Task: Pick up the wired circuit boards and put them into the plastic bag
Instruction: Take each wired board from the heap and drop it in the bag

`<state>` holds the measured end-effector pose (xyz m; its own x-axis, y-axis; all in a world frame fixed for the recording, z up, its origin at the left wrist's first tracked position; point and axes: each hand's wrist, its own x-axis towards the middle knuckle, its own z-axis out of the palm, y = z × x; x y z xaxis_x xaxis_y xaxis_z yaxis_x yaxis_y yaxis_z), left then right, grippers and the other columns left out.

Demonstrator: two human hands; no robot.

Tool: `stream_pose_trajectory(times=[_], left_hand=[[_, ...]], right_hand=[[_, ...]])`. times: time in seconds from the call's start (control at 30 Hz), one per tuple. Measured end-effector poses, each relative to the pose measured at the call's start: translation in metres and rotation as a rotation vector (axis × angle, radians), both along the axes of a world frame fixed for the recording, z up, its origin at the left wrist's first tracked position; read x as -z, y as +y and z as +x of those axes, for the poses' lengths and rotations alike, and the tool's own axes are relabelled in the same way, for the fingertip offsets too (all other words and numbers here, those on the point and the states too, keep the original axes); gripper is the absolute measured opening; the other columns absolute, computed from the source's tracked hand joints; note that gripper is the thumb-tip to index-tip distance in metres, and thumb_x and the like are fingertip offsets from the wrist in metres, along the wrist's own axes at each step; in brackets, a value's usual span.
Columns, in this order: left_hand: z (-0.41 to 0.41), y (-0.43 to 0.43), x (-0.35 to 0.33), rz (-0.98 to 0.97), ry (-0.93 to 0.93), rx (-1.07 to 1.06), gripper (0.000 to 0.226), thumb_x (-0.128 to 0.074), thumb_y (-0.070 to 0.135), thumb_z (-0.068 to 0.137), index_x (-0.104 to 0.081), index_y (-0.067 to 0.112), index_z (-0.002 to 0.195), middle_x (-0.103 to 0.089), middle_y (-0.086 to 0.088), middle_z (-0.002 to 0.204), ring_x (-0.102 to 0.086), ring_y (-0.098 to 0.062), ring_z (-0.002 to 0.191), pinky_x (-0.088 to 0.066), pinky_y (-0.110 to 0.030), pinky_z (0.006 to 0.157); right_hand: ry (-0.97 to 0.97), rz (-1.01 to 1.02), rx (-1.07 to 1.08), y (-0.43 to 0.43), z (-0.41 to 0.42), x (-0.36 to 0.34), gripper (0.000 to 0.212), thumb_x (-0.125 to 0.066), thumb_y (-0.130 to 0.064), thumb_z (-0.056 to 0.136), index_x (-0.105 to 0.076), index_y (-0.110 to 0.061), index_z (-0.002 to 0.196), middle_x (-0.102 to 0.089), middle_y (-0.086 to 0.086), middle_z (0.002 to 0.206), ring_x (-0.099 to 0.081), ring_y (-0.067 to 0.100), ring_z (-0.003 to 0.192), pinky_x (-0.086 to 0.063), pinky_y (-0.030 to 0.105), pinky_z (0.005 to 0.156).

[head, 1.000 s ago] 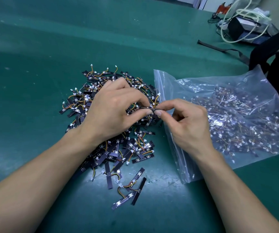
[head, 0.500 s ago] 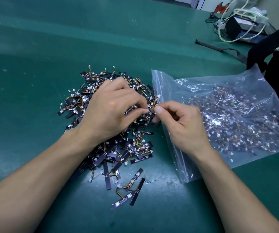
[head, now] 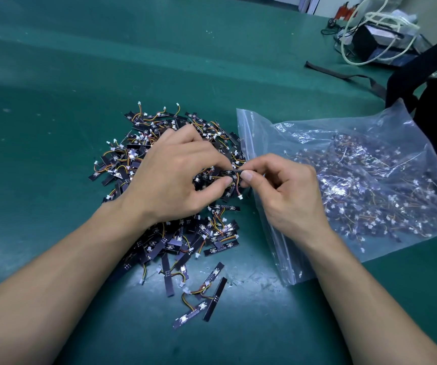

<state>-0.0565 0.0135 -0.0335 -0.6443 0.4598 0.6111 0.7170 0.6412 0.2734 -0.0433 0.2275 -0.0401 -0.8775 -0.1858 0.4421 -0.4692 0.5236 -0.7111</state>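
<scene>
The left hand [head: 175,177] and right hand [head: 288,193] each pinch, thumb against forefinger, 1 slim black wired circuit board [head: 228,172]. It is held above the heap of like boards [head: 206,238] on the green mat [head: 54,101], just beside the mouth of the clear zip plastic bag [head: 249,133], which is partly filled with boards.

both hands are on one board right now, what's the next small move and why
Probably let the left hand release and have the right hand carry the wired board rightward into the plastic bag. Both hands pinch that one board above the pile, and the bag's zip edge lies right beside it, many boards already inside.
</scene>
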Motion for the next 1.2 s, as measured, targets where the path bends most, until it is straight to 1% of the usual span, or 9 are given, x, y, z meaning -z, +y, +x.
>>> stream_pose_trajectory(times=[0.17,0.33,0.53,0.67,0.77,0.97,1.07,1.13,1.2], left_hand=[[-0.0022,-0.0009,0.0005,0.018,0.077,-0.027,0.012,-0.072,0.027,0.093,-0.079,0.018,0.090,-0.073,0.008,0.084,-0.058,-0.026,0.079,-0.041,-0.042,0.067],[-0.0028,-0.0004,0.0022,0.031,0.080,-0.026,0.011,-0.073,0.027,0.092,-0.079,0.018,0.090,-0.073,0.009,0.083,-0.058,-0.026,0.078,-0.043,-0.046,0.067],[-0.0031,-0.0014,0.0020,0.035,0.030,-0.007,0.014,-0.074,0.033,0.090,-0.078,0.021,0.096,-0.072,0.011,0.087,-0.056,-0.024,0.080,-0.044,-0.047,0.069],[-0.0029,-0.0012,0.0019,0.042,0.069,-0.016,0.010,-0.075,0.028,0.091,-0.078,0.018,0.089,-0.072,0.009,0.083,-0.057,-0.026,0.078,-0.044,-0.046,0.067],[-0.0028,-0.0022,0.0011,0.054,0.082,-0.022,0.009,-0.076,0.026,0.090,-0.079,0.018,0.088,-0.072,0.009,0.082,-0.055,-0.025,0.077,-0.044,-0.047,0.068],[-0.0025,-0.0015,0.0013,0.035,0.067,-0.019,0.008,-0.074,0.026,0.090,-0.077,0.019,0.090,-0.071,0.010,0.082,-0.056,-0.026,0.078,-0.045,-0.049,0.068],[-0.0028,-0.0024,0.0017,0.039,0.051,-0.008,0.014,-0.074,0.032,0.090,-0.077,0.019,0.095,-0.072,0.010,0.087,-0.055,-0.025,0.080,-0.045,-0.050,0.069],[-0.0028,-0.0022,0.0019,0.044,0.046,-0.005,0.015,-0.074,0.032,0.090,-0.077,0.019,0.096,-0.072,0.011,0.088,-0.055,-0.025,0.081,-0.045,-0.050,0.069],[-0.0027,-0.0019,0.0023,0.047,0.048,-0.003,0.011,-0.075,0.030,0.090,-0.077,0.020,0.093,-0.072,0.011,0.087,-0.055,-0.025,0.080,-0.045,-0.050,0.069]], right_hand=[[0.017,-0.011,0.019,-0.0016,0.0021,0.0011,0.012,-0.077,-0.027,0.084,-0.077,-0.024,0.095,-0.062,-0.017,0.061,-0.043,0.007,0.044,-0.032,0.011,0.051],[0.085,0.011,0.018,-0.0015,0.0001,0.0006,0.007,-0.077,-0.020,0.088,-0.079,-0.021,0.094,-0.061,-0.029,0.065,-0.047,0.003,0.047,-0.031,0.008,0.052],[0.145,0.038,0.010,0.0010,-0.0018,-0.0005,0.005,-0.077,-0.009,0.088,-0.079,-0.013,0.091,-0.068,-0.019,0.074,-0.057,-0.010,0.063,-0.037,0.004,0.063],[0.129,0.040,0.015,-0.0016,0.0004,0.0003,0.007,-0.079,-0.018,0.086,-0.079,-0.018,0.093,-0.060,-0.031,0.067,-0.050,0.000,0.050,-0.034,0.008,0.055],[0.106,0.035,0.024,-0.0030,0.0020,0.0000,0.018,-0.080,-0.027,0.082,-0.078,-0.024,0.100,-0.064,-0.027,0.071,-0.045,0.009,0.046,-0.033,0.009,0.053],[0.164,0.050,0.007,-0.0008,-0.0002,-0.0003,0.006,-0.080,-0.011,0.086,-0.080,-0.013,0.092,-0.053,-0.036,0.061,-0.047,-0.004,0.050,-0.030,0.005,0.054],[0.199,0.059,-0.017,-0.0002,0.0000,-0.0020,0.005,-0.080,-0.006,0.086,-0.080,-0.008,0.090,-0.055,-0.036,0.073,-0.053,-0.014,0.060,-0.033,0.001,0.059],[0.200,0.066,-0.018,0.0000,-0.0002,-0.0024,0.006,-0.080,-0.005,0.085,-0.080,-0.008,0.089,-0.056,-0.035,0.077,-0.054,-0.014,0.061,-0.033,0.001,0.060],[0.189,0.073,-0.011,0.0000,-0.0001,-0.0014,0.006,-0.081,-0.006,0.084,-0.080,-0.009,0.089,-0.053,-0.037,0.070,-0.052,-0.011,0.058,-0.032,0.002,0.058]])
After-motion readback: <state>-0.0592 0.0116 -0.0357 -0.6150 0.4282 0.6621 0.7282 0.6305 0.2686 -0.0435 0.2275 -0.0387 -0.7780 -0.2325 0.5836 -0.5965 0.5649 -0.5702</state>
